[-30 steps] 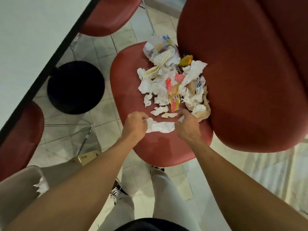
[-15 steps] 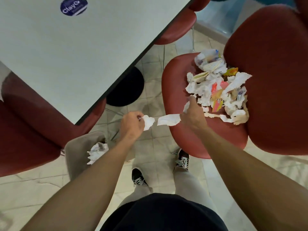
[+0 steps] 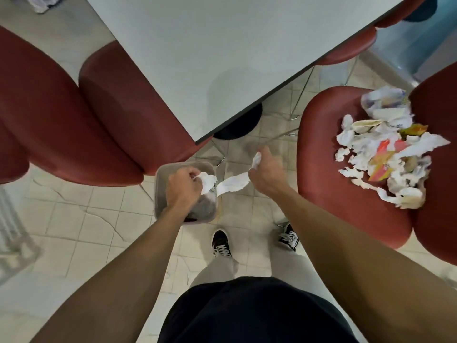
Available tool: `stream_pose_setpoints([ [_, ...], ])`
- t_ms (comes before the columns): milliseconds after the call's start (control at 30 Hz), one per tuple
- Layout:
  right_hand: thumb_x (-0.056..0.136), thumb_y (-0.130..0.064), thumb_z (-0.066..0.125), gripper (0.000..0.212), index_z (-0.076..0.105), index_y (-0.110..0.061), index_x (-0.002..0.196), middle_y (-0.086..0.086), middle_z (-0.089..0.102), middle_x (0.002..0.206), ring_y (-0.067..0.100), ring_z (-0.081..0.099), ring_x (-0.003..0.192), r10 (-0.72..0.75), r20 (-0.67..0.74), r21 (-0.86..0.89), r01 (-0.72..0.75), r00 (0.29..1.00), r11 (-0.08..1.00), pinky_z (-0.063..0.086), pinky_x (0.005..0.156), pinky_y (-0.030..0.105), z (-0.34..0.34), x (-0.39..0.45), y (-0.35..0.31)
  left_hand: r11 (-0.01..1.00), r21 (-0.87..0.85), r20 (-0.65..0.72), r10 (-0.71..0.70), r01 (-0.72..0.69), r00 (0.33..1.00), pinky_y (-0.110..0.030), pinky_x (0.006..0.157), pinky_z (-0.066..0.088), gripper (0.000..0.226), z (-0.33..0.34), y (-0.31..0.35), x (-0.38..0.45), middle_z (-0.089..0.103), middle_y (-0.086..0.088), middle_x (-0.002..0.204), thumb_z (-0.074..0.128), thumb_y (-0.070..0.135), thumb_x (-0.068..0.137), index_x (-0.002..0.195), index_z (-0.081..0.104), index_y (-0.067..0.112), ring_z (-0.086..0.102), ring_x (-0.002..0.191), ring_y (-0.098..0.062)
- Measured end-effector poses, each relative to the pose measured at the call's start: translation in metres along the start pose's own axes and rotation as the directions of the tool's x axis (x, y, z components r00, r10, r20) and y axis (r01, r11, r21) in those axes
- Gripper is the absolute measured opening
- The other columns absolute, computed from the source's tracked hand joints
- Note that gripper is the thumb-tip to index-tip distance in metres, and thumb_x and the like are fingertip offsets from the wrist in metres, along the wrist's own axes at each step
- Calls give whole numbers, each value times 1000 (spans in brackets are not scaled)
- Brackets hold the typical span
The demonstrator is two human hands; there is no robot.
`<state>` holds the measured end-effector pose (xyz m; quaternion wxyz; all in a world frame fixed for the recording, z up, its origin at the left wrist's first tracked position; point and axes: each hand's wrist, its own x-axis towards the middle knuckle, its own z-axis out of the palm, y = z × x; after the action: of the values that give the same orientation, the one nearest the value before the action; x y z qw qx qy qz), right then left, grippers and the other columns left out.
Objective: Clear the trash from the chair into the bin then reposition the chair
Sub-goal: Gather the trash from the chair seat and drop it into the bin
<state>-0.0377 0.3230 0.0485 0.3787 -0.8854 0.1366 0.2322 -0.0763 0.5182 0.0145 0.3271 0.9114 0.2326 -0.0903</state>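
Note:
A grey bin (image 3: 162, 179) stands on the tiled floor between my feet and the table. My left hand (image 3: 183, 188) is right above its opening, shut on a crumpled white tissue (image 3: 207, 183). To the right of the bin, my right hand (image 3: 265, 173) is shut on torn white paper (image 3: 232, 184) that hangs toward the bin's rim. The red chair (image 3: 329, 184) on the right carries a pile of crumpled paper and coloured wrappers (image 3: 385, 154) on its seat.
A white table (image 3: 222, 45) fills the top middle, its black round base (image 3: 238, 125) on the floor beneath. Red chairs (image 3: 74, 125) stand at the left, and another red seat (image 3: 351, 45) sits under the table's far side. My black shoes (image 3: 222, 243) stand on pale tiles.
Both hands lifted paper off the chair seat and swung left with it. My left hand went from the seat to above the bin; the view turned left too.

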Motion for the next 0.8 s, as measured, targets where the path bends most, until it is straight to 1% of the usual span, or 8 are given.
stream_pose_setpoints([
  [133, 86, 1, 49, 53, 38, -17, 134, 13, 56, 116, 23, 53, 89, -63, 72, -41, 66, 995, 997, 41, 56, 23, 40, -3, -24, 998, -27, -45, -63, 62, 997, -22, 80, 44, 23, -17, -31, 0, 73, 0, 100, 59, 6, 83, 97, 74, 17, 65, 95, -20],
  [233, 86, -4, 51, 52, 36, -20, 134, 14, 58, 117, 26, 57, 94, -90, 114, -69, 98, 989, 993, 51, 73, 35, 67, -6, -38, 993, -49, -67, -115, 112, 991, -26, 83, 48, 22, -25, -52, 2, 72, 0, 98, 61, 8, 81, 95, 73, 20, 66, 92, -20],
  [300, 86, -7, 55, 53, 36, -21, 133, 13, 62, 108, 29, 61, 94, -101, 150, -111, 119, 983, 987, 55, 79, 42, 82, -7, -44, 989, -73, -59, -133, 129, 989, -26, 84, 49, 21, -28, -62, 3, 72, -2, 94, 64, 7, 80, 94, 73, 19, 65, 89, -20],
  [400, 83, -9, 58, 52, 40, -21, 131, 8, 64, 100, 23, 59, 89, -114, 207, -139, 145, 972, 980, 51, 71, 34, 100, -7, -50, 987, -86, -28, -137, 134, 990, -25, 83, 49, 21, -33, -73, 4, 70, -3, 89, 68, 7, 76, 94, 73, 18, 64, 85, -19],
  [500, 83, -10, 60, 51, 45, -23, 129, 6, 64, 109, 23, 60, 97, -127, 226, -148, 163, 966, 975, 44, 71, 27, 109, -4, -51, 985, -111, -6, -131, 130, 991, -24, 84, 50, 19, -35, -80, 5, 71, 0, 91, 72, 8, 74, 90, 73, 19, 65, 87, -16],
  [567, 82, -9, 60, 54, 45, -23, 132, 8, 64, 112, 26, 60, 103, -132, 232, -159, 172, 964, 972, 45, 76, 28, 109, -2, -49, 986, -103, 12, -130, 131, 991, -24, 85, 49, 21, -35, -81, 7, 71, 2, 95, 73, 11, 75, 93, 72, 21, 65, 89, -16],
  [700, 82, -10, 61, 53, 45, -24, 131, 5, 64, 97, 24, 62, 93, -121, 239, -170, 165, 963, 972, 55, 77, 37, 97, 4, -43, 987, -86, 31, -130, 133, 991, -27, 84, 50, 22, -31, -70, 9, 70, 4, 96, 73, 15, 76, 96, 72, 25, 64, 92, -16],
  [800, 82, -11, 61, 56, 44, -22, 134, 2, 53, 92, 20, 55, 87, -107, 231, -147, 144, 967, 979, 55, 77, 37, 80, 12, -32, 994, -58, 43, -92, 94, 995, -29, 84, 52, 20, -23, -51, 10, 71, 4, 96, 73, 15, 77, 96, 72, 24, 65, 91, -16],
])
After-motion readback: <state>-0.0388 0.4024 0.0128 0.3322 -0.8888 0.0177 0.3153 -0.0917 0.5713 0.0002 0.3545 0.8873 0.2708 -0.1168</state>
